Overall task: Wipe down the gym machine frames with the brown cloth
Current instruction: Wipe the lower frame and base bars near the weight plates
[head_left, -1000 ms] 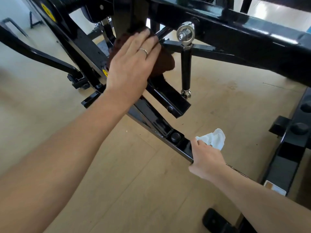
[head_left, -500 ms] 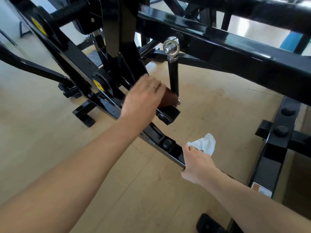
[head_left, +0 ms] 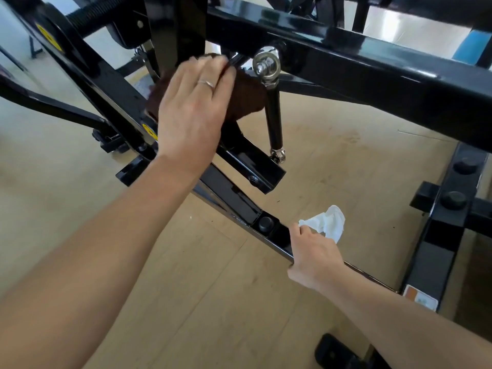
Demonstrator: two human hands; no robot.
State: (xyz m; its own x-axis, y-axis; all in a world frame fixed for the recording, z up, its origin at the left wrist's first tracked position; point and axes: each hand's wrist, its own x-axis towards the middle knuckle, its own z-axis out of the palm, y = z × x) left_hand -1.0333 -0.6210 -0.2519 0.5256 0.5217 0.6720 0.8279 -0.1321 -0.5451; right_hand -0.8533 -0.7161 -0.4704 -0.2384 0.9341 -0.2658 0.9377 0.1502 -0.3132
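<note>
Far left, the slanted black frame member [head_left: 106, 86] runs from upper left down toward the middle, its long axis leaning down and to the right, with a yellow sticker [head_left: 150, 131] low on it. The left hand [head_left: 191, 113] lies flat against the machine's upright post [head_left: 175, 30], fingers [head_left: 213, 67] straight and close together, pressing the brown cloth [head_left: 247, 99] onto the metal. The cloth sits under the palm and bunches out past the fingers on the right, so the wiping surface lies directly beneath and ahead of that hand; the post runs up from there and the lower bar [head_left: 250, 161] runs down to the right. Whether the cloth wraps behind the post I can't quite tell, the hand covers it.

Just right of the cloth, the black link rod [head_left: 274, 115] hangs nearly vertical from its shiny eye bolt [head_left: 266, 66], close beside the cloth's edge. Any stroke to the right would, I judge, run into it.

Lower right, the right hand [head_left: 314, 254] curls over the floor rail [head_left: 239, 209], steadying on it while pinching a crumpled white tissue [head_left: 328, 223]. That hand is well apart from the cloth, so the left hand does the wiping. No containers in view. The long top beam [head_left: 372, 57] crosses above, over the wooden floor [head_left: 186, 275].
</note>
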